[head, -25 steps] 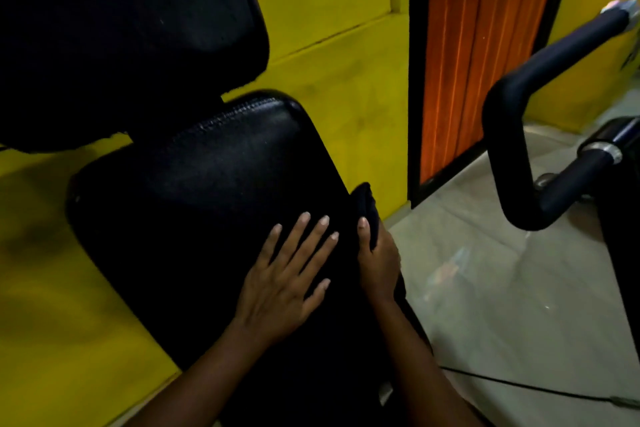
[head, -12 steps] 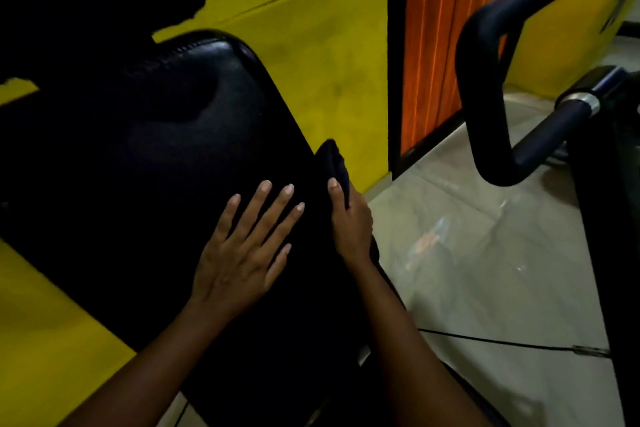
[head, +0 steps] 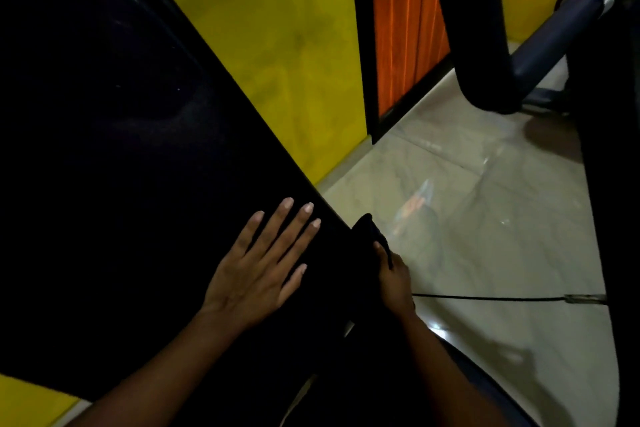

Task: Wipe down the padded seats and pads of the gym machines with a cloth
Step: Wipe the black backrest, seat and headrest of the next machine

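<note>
The left hand (head: 258,267) lies flat on the black padded vinyl seat (head: 121,149), fingers straight and slightly spread. Just right of it, the right hand (head: 394,279) grips a dark folded cloth (head: 367,229) against the seat's edge.

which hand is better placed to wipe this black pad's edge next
Right, likely: the right hand grips the dark cloth at the edge of the pad, while the left hand lies flat on it, holding no cloth.
</note>
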Tool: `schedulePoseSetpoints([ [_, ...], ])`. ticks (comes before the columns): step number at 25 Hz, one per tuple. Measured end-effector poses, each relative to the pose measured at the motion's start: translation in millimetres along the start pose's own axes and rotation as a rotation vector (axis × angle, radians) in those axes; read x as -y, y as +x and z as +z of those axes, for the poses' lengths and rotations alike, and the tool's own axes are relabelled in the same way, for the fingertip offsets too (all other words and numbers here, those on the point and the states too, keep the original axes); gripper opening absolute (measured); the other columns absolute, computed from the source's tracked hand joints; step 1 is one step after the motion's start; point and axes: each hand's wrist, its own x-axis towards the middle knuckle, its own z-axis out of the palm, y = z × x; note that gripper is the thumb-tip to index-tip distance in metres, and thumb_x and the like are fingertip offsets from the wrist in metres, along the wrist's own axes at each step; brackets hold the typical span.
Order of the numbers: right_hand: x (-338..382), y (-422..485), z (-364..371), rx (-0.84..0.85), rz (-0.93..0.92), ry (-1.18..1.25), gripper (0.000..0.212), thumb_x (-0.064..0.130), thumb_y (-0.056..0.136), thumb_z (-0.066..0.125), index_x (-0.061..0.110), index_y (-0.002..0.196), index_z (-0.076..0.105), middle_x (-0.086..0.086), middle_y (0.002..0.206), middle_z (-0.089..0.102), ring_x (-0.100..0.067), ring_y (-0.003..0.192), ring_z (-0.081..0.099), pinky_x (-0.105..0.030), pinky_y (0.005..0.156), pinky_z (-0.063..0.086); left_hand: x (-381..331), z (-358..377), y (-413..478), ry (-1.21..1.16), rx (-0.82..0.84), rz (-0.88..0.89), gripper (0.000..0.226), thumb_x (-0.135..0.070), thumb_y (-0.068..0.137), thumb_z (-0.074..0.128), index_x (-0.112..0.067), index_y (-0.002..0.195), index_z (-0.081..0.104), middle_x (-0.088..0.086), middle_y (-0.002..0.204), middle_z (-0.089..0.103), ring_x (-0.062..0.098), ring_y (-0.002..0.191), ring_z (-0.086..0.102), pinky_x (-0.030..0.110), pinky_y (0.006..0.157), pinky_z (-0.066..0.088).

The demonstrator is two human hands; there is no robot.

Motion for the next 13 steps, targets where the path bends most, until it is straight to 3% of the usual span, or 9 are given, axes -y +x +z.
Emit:
schedulePoseSetpoints([
  [5,59,-9,-4,0.115,-0.289,0.042,0.032,0.046,0.093,0.047,0.028,0.110,0.066,-0.007,0.106,0.070,-0.019,0.100,0.063,-0.036,0.088,0.048,-2,2,-1,0.037,-0.001,0.012,0.060,-0.041,0.094,0.032,-0.014,0.148,0.027,0.008,0.156,0.024,0.028,0.143,0.019,0.045,0.117,0.001],
  [7,81,-11,2,0.168,-0.388,0.028,0.035,0.046,0.094,0.045,0.026,0.114,0.065,0.003,0.106,0.068,-0.013,0.099,0.061,-0.031,0.086,0.046,-2,-1,-1,0.023,-0.011,-0.019,0.059,-0.039,0.095,0.032,-0.014,0.148,0.028,0.008,0.155,0.025,0.028,0.143,0.019,0.045,0.117,0.003],
  [10,58,-3,1,0.169,-0.247,0.033,0.034,0.041,0.096,0.044,0.019,0.108,0.066,-0.002,0.104,0.067,-0.017,0.098,0.060,-0.033,0.086,0.045,-23,-2,3,-0.100,0.005,-0.074,0.059,-0.037,0.092,0.035,-0.014,0.146,0.033,0.008,0.154,0.027,0.029,0.143,0.019,0.045,0.117,0.001],
  [13,10,20,-11,0.252,-0.026,0.106,0.036,0.039,0.095,0.046,0.012,0.110,0.067,-0.012,0.113,0.067,-0.023,0.108,0.060,-0.041,0.100,0.043,-45,9,4,-0.095,0.014,-0.004,0.059,-0.038,0.092,0.034,-0.015,0.147,0.031,0.008,0.155,0.027,0.029,0.143,0.019,0.045,0.118,-0.002],
])
